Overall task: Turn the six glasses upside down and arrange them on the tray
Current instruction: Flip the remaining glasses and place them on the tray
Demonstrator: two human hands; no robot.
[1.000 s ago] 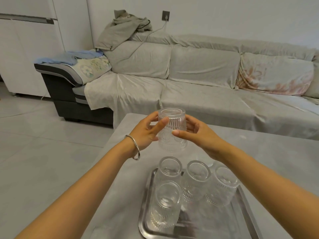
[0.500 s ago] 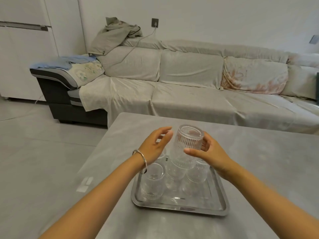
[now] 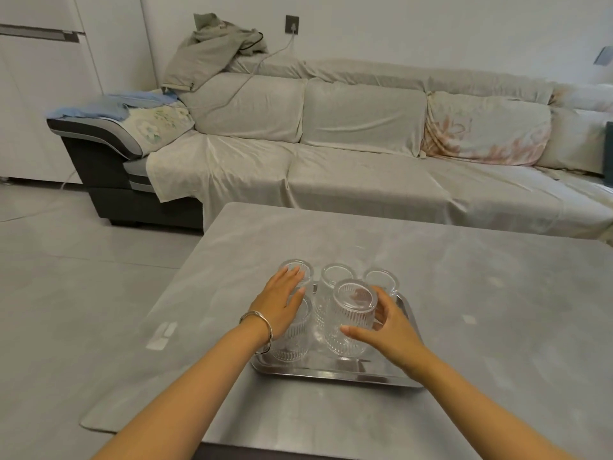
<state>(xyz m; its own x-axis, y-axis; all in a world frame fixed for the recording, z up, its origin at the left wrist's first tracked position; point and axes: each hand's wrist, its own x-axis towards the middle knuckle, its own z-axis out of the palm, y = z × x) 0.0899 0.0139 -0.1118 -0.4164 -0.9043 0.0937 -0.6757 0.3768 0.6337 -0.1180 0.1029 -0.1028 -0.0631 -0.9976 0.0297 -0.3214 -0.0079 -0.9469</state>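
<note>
A steel tray point(image 3: 335, 373) lies on the grey table with several ribbed clear glasses upside down on it. My right hand point(image 3: 389, 330) grips the front middle glass point(image 3: 350, 318), which stands base up on the tray. My left hand point(image 3: 282, 303) hovers flat, fingers apart, over the front left glass point(image 3: 292, 340), its fingertips near the back left glass point(image 3: 298, 268). Two more glasses stand in the back row, the middle one point(image 3: 335, 275) and the right one point(image 3: 381, 278). The tray's front right spot is hidden behind my right hand.
The grey table point(image 3: 464, 310) extends far to the right and behind the tray. Its left edge point(image 3: 149, 310) drops to the tiled floor. A cloth-covered sofa point(image 3: 365, 144) stands beyond the table.
The glass held up in both hands has come down onto the tray's front row, base up. My left hand has let go and moved over the left glasses.
</note>
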